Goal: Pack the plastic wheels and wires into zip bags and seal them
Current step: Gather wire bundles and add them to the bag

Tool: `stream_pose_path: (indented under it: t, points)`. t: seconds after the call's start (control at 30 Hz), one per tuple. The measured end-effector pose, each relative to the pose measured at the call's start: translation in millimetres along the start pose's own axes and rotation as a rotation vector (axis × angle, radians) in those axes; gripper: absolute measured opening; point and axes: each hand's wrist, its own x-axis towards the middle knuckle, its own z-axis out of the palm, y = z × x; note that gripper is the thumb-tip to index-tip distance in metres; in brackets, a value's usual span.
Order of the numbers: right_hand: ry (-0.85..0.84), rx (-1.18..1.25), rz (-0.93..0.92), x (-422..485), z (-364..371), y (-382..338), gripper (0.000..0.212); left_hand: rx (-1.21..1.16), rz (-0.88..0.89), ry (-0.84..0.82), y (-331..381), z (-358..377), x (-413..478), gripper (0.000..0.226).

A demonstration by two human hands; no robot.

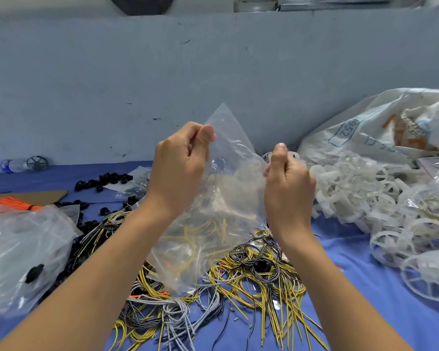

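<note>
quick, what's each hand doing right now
left hand: closed, pinching the upper edge of the clear zip bag.
right hand: closed, pinching the opposite side of the same bag.

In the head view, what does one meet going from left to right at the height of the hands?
Water bottle, black plastic parts, left hand, zip bag, right hand, white plastic wheels.

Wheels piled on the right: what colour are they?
Translucent white wheels, clearest in the head view.
</note>
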Motion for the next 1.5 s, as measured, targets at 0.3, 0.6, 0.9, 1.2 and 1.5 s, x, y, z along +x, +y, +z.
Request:
stream_pose_path:
  t: [0.3, 0.6, 0.9, 1.2, 1.5]
  points:
    - [0.07, -0.089, 0.045, -5, -14, 25, 0.061, -0.03, -0.107, -0.093, -11, -1, -14, 0.026]
    - [-0.012, -0.12, -0.019, -17, -19, 37, 0.063, -0.277, -0.259, -0.075, -11, 20, -9, 0.032]
    - [-0.316, -0.245, -0.208, 1, -31, 28, 0.04, 0.189, 0.136, -0.251, 8, 48, 14, 0.042]
    - [-0.432, -0.409, -0.02, -14, -56, 81, 0.043, 0.728, 0.188, -0.248, -12, 78, 10, 0.044]
    - [-0.405, -0.857, 0.103, -26, -76, 122, 0.044, 0.54, 0.012, -0.693, -41, 122, -144, 0.045]
